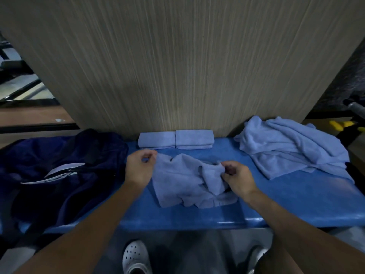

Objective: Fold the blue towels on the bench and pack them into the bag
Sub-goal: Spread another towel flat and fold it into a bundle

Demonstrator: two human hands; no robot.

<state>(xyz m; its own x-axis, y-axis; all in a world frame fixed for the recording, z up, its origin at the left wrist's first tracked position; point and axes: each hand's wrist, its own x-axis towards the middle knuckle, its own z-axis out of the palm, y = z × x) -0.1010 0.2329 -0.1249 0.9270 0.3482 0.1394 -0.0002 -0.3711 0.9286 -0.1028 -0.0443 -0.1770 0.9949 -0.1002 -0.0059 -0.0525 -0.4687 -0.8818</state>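
A crumpled blue towel (181,180) lies mid-frame on the blue desk (276,200). The left hand (139,169) pinches its upper-left corner, and the right hand (237,177) grips a bunched fold. Two folded towels (157,139) sit behind it against the wall, an unfolded pile (286,147) lies at right, and the navy bag (59,165) lies at left.

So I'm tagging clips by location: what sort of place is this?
Probably a gym: a padded bench, a sports bag, towels, and what looks like a weight bar at right.
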